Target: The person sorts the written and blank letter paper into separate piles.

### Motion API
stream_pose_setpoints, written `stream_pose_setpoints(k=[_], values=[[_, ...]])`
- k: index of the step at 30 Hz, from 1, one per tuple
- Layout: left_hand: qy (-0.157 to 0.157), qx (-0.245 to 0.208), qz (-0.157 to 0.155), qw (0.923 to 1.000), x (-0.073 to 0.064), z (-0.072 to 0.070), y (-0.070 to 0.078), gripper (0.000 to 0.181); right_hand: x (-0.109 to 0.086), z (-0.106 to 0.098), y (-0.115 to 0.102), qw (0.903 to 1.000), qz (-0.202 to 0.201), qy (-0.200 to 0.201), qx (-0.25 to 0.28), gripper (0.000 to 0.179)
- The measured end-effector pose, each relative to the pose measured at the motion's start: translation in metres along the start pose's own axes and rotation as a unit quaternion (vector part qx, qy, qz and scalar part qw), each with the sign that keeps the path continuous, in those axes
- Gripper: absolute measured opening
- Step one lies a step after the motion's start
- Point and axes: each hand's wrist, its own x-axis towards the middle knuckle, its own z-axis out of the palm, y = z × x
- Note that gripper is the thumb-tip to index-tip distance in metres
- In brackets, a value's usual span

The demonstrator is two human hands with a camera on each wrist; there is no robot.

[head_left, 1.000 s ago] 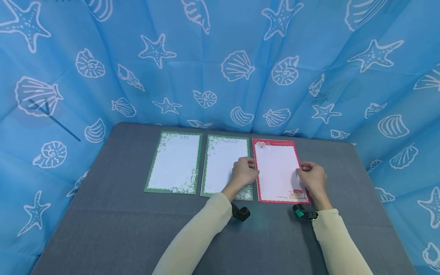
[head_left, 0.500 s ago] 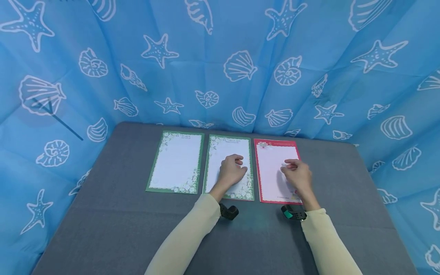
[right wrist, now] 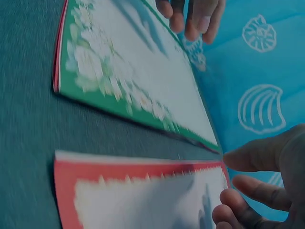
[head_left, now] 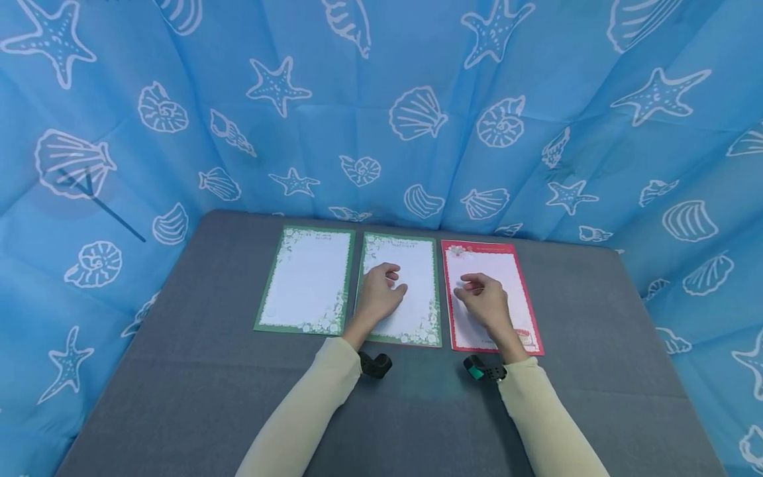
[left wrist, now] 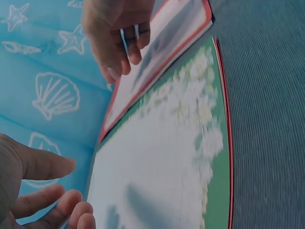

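My left hand (head_left: pixel 379 291) hovers over the middle green-bordered notepad (head_left: pixel 417 271), its fingers loosely bent and holding nothing. Its shadow falls on the white page. To the right, my right hand (head_left: pixel 485 305) hangs over the red-bordered notepad (head_left: pixel 515 285), fingers likewise relaxed with nothing between them. In the left wrist view, a thin red edge shows beneath the green border (left wrist: pixel 220 186). White flowers decorate that border. Another green-bordered sheet (head_left: pixel 306 278) lies at the left, untouched. All three lie flat in a row with narrow gaps between them.
A grey cloth-covered table (head_left: pixel 179 384) bears the row near its back edge. Behind and at both sides hangs a blue curtain (head_left: pixel 334 86) with white shell and starfish drawings. Black wrist straps (head_left: pixel 375 365) sit at the sleeve ends.
Both hands have left the red-bordered notepad's side edges and moved left. The left hand is now over the middle notepad and the right over the red one. The papers stay put.
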Motion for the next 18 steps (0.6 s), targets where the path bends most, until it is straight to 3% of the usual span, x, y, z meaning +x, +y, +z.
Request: stream_pose_setpoints(k=[9, 18], values=[[0.031, 0.045, 0.002, 0.9985, -0.002, -0.017, -0.012, 0.037, 0.002, 0.016, -0.016, 0.9989, -0.029, -0.036, 0.012, 0.039], [0.071, 0.092, -0.012, 0.9931, -0.002, -0.027, -0.019, 0.042, 0.007, 0.028, -0.026, 0.9989, -0.016, -0.044, -0.01, 0.045]])
